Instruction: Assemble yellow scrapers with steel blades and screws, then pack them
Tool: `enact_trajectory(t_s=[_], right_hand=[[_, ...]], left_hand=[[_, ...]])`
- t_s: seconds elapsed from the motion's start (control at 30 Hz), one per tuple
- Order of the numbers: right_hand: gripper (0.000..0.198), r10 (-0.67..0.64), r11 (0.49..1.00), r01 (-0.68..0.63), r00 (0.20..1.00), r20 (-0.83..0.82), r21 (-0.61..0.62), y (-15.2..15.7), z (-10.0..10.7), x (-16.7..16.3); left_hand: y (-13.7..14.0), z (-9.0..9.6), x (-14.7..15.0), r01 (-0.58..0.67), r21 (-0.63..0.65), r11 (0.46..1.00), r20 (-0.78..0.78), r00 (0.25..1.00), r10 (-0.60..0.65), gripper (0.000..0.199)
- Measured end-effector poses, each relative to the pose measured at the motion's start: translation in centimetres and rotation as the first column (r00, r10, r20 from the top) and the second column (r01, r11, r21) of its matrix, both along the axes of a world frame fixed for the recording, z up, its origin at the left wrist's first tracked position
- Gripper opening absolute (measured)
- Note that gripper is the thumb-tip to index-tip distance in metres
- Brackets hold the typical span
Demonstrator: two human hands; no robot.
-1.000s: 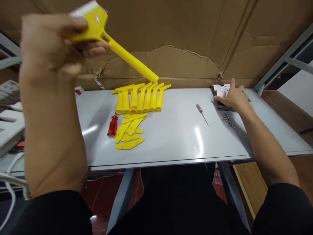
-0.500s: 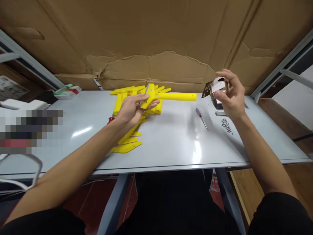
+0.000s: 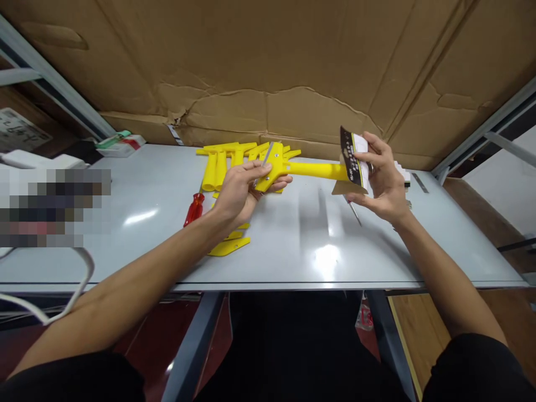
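The left hand (image 3: 237,190) gripped an assembled yellow scraper (image 3: 293,167) by its head while the right hand (image 3: 383,181) pinched a packaging card (image 3: 355,162), several loose yellow handles (image 3: 218,167) lying unassembled.

Grey table (image 3: 293,251), cardboard wall (image 3: 293,56)

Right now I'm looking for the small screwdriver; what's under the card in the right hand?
Below the card, the thin screwdriver's metal shaft lies on the grey table. Its handle is covered by the card and right hand, as is the yellow scraper's handle end.
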State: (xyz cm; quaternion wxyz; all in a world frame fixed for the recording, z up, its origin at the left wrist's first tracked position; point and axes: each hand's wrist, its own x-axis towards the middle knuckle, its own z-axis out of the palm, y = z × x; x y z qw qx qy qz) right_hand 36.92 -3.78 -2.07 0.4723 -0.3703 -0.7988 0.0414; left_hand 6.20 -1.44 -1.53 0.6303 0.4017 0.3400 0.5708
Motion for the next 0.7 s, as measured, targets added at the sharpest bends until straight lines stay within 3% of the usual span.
enact_trajectory(t_s=[0.13,0.27,0.4,0.57,0.7], right_hand=[[0.081,-0.052,0.998,0.055,0.993,0.11,-0.026,-0.1,-0.2,-0.1],[0.086,0.029,0.999,-0.023,0.988,0.155,-0.039,-1.1,0.0,-1.0],[0.062,0.107,0.99,-0.098,0.99,0.096,-0.099,-2.2,0.3,-2.2],[0.055,0.004,0.993,-0.005,1.0,-0.01,-0.115,-1.7,0.1,-2.3],[0.087,0.002,0.972,-0.035,0.99,-0.14,-0.234,-0.6,-0.7,-2.0]], left_hand=[[0.1,-0.2,0.1,-0.023,0.021,1.0,-0.022,0.999,0.024,0.004],[-0.1,0.1,0.1,-0.104,0.077,0.992,-0.012,0.994,0.105,0.01],[-0.4,0.5,0.1,-0.19,0.117,0.975,-0.01,0.981,0.192,0.009],[-0.6,0.3,0.0,-0.172,0.226,0.959,-0.015,0.984,0.18,0.013],[-0.9,-0.1,0.0,-0.144,0.312,0.939,-0.028,0.987,0.16,0.023]])
